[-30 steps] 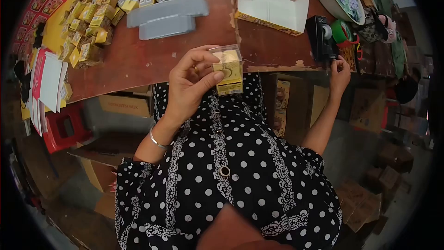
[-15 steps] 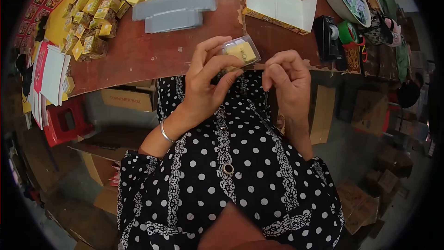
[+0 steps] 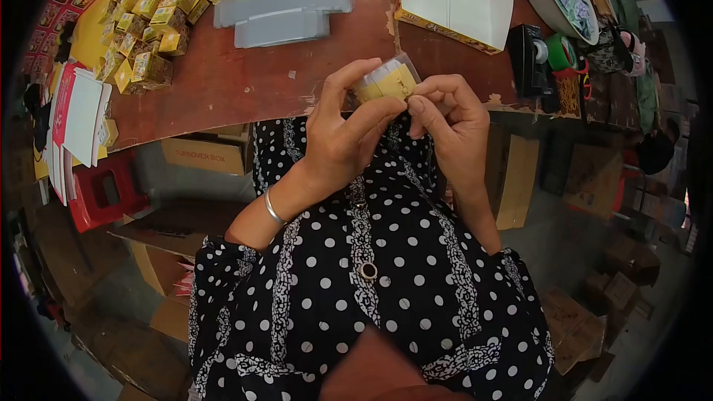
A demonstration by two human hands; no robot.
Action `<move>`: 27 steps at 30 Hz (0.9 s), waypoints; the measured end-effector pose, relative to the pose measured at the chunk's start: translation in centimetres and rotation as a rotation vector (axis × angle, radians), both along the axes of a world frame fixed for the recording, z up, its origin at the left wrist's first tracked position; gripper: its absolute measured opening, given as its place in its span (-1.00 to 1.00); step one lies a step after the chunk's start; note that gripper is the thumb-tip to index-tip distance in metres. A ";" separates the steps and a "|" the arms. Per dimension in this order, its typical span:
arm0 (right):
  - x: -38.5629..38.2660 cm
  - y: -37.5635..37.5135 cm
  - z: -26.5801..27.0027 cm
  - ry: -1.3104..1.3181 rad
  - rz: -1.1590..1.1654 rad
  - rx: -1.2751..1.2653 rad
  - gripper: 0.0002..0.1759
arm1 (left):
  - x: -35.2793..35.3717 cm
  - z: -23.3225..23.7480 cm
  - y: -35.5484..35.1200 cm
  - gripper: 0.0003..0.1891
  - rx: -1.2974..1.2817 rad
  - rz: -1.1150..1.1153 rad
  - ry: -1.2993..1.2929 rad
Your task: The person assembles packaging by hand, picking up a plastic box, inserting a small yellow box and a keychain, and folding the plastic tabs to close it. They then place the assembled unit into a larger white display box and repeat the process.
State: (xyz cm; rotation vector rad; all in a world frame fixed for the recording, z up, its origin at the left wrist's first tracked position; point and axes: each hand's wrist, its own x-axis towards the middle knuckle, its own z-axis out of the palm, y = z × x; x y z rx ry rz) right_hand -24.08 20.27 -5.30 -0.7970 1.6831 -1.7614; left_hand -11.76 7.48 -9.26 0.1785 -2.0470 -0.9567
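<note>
A small yellow box in a clear plastic sleeve point(image 3: 386, 82) is held above the table's near edge. My left hand point(image 3: 342, 122) grips it from the left, thumb and fingers on its sides. At the box's lower right corner, my right hand point(image 3: 451, 115) is closed in a pinch; its fingertips touch the corner, and whatever lies between them is too small to make out. Beyond the hands, flat clear plastic sleeves point(image 3: 281, 18) lie stacked on the red-brown table point(image 3: 223, 96).
Many small yellow boxes point(image 3: 152, 70) are piled at the back left. An open display tray point(image 3: 453, 11) holds more boxes. Right of it stand a black tape dispenser point(image 3: 526, 63), green tape point(image 3: 558, 52) and a bowl of packets point(image 3: 568, 0). White cards point(image 3: 80, 115) lie far left.
My right hand has moved left and up to the box, and its fingers now meet the corner. The box has tilted a little in my left hand.
</note>
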 end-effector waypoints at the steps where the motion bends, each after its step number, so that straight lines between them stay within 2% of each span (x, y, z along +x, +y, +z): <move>1: -0.2 -0.1 0.3 -0.001 0.000 -0.001 -0.79 | 0.0 -0.1 -0.1 -0.69 -0.003 0.007 0.006; 3: -0.7 -0.2 0.7 -0.075 0.026 0.073 -0.64 | 0.0 -0.1 -0.1 -0.69 -0.006 0.013 0.011; 4: -1.1 -0.2 0.3 -0.076 0.026 0.072 -0.64 | 0.0 0.0 0.0 -0.70 0.040 -0.003 -0.006; 6: -1.6 -0.1 -0.8 -0.128 0.092 0.022 -0.52 | 0.1 0.2 0.0 -0.70 0.085 -0.017 -0.022; 10: -1.8 0.0 -0.8 -0.180 0.080 -0.004 -0.49 | 0.2 0.9 0.0 -0.70 0.109 -0.031 -0.019; 13: -1.8 0.2 -0.9 -0.053 0.055 0.062 -0.47 | 0.1 0.8 0.1 -0.70 0.161 -0.054 -0.019; 15: -1.4 -0.2 -1.0 0.320 -0.062 -0.010 -0.55 | 0.0 0.8 0.3 -0.69 0.194 -0.068 -0.020; 16: -1.9 -0.1 -1.5 0.320 -0.063 -0.011 -0.55 | -0.2 1.0 0.4 -0.71 0.270 -0.080 -0.019; 18: -3.3 -0.1 -2.7 0.748 0.032 -0.244 -0.61 | -0.2 0.9 0.6 -0.72 0.348 -0.091 -0.018; 20: -4.0 -0.3 -3.0 0.760 0.050 -0.259 -0.67 | -0.3 0.4 0.6 -0.71 0.550 -0.155 -0.022; 21: -4.2 -0.5 -3.0 0.771 0.066 -0.273 -0.72 | -0.2 0.5 0.6 -0.71 0.549 -0.152 -0.021; 25: -5.0 -0.8 -2.7 0.792 0.137 -0.226 -0.73 | -0.2 0.6 0.5 -0.71 0.601 -0.161 -0.022; 27: -4.9 -1.1 -2.3 0.718 0.228 -0.177 -0.57 | -0.3 0.5 0.5 -0.72 0.620 -0.167 -0.006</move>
